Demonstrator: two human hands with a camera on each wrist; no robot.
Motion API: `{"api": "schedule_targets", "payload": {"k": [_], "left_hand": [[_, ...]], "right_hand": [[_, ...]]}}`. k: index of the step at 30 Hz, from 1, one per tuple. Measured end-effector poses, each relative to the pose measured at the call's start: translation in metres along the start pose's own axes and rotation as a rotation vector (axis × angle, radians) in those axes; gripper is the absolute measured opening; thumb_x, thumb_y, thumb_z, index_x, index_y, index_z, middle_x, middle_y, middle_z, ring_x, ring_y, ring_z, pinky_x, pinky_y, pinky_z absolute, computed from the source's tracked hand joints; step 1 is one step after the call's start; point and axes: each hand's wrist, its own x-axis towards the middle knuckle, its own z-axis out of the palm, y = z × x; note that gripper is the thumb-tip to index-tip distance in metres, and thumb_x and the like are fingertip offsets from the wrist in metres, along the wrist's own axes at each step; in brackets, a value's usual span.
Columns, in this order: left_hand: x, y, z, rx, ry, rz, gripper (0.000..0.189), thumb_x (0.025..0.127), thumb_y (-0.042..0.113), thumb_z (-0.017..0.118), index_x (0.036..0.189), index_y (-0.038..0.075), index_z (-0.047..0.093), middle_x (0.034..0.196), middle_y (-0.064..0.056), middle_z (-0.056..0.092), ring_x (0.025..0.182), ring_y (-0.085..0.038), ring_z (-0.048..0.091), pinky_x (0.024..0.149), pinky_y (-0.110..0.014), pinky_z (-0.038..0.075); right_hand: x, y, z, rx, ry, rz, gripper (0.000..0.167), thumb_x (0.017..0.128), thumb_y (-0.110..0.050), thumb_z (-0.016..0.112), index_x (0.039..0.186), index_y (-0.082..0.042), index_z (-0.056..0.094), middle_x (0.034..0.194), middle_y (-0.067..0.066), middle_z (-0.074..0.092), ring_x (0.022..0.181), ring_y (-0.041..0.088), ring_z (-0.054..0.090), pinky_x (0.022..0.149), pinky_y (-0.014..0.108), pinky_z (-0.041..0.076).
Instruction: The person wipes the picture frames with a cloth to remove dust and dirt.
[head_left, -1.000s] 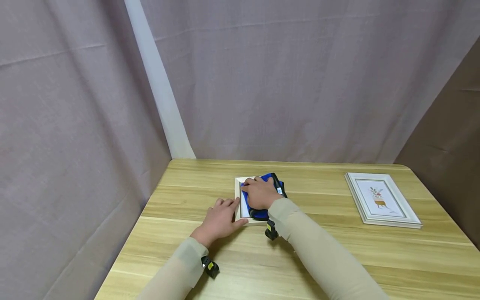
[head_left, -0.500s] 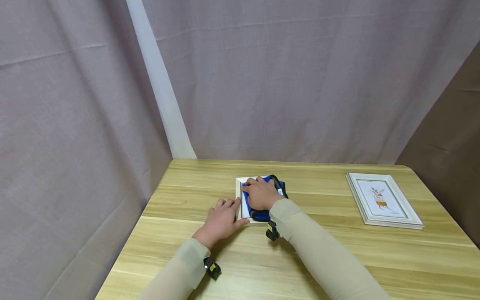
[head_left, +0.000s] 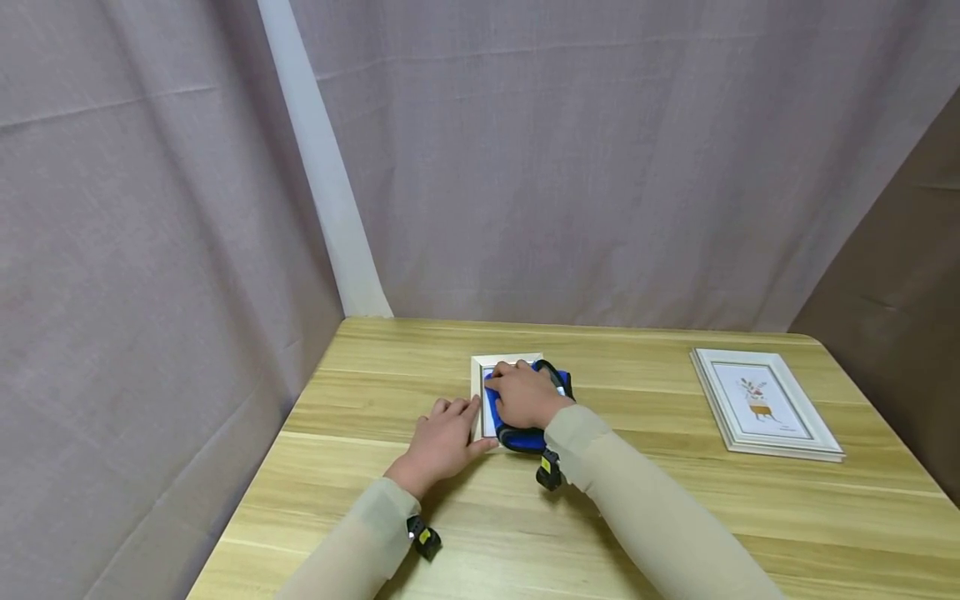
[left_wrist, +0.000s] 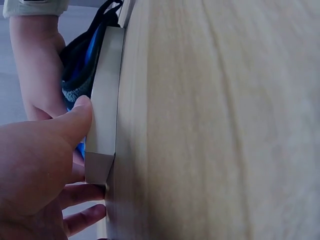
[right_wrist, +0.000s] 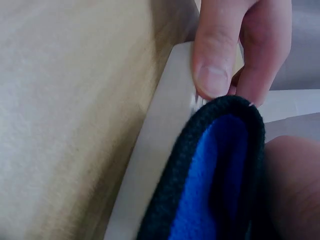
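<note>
A picture frame with a pale border lies flat on the wooden table, mostly hidden under a folded blue cloth with dark trim. My right hand holds the cloth with bent fingers and presses it onto the frame's face. At the frame's near left corner rests my left hand: its thumb lies straight along the near side while the fingers touch the left side. In the right wrist view the cloth bulges over the frame's side, beside the left thumb.
Off to the right, a white picture frame with a flower-vase print lies on the table, its edge showing two layers. Grey curtains hang behind the table and along the left. A brown curtain hangs on the right.
My right hand and the cloth have slid slightly toward me, and more of the frame's far border shows. The left hand stays at the corner.
</note>
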Motion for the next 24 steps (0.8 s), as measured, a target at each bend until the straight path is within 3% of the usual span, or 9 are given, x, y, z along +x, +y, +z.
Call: {"api": "schedule_targets", "payload": {"k": [6,15,18,24], "left_hand": [[0.000,0.000,0.001,0.004,-0.001,-0.003,0.088,0.106,0.068,0.059,0.170,0.011,0.042,0.164,-0.010,0.053,0.141,-0.037,0.049,0.105,-0.072,0.047],[0.001,-0.001,0.006,0.010,0.011,-0.004,0.086,0.106,0.066,0.061,0.170,0.012,0.043,0.163,-0.010,0.054,0.140,-0.036,0.049,0.103,-0.069,0.048],[0.001,-0.001,0.005,0.010,0.006,-0.005,0.086,0.106,0.066,0.061,0.170,0.011,0.043,0.162,-0.010,0.054,0.140,-0.036,0.049,0.103,-0.071,0.048],[0.001,-0.001,0.006,0.011,0.009,-0.004,0.087,0.107,0.067,0.059,0.170,0.011,0.041,0.163,-0.011,0.054,0.141,-0.036,0.048,0.104,-0.073,0.047]], "right_hand": [[-0.009,-0.003,0.001,-0.004,0.002,-0.024,0.043,0.108,-0.031,0.067,0.150,-0.020,0.071,0.154,0.007,0.061,0.139,0.042,0.057,0.100,0.077,0.049],[-0.027,-0.009,-0.003,0.029,0.018,-0.103,0.034,0.104,-0.029,0.073,0.135,-0.015,0.079,0.130,0.006,0.070,0.107,0.031,0.071,0.086,0.053,0.062],[-0.035,-0.011,-0.005,0.052,0.014,-0.125,0.031,0.105,-0.029,0.074,0.131,-0.015,0.081,0.124,0.004,0.072,0.105,0.026,0.073,0.089,0.047,0.062],[-0.051,-0.015,-0.002,0.082,0.045,-0.183,0.027,0.105,-0.023,0.073,0.128,-0.013,0.081,0.121,0.004,0.073,0.103,0.025,0.073,0.091,0.046,0.061]]}}
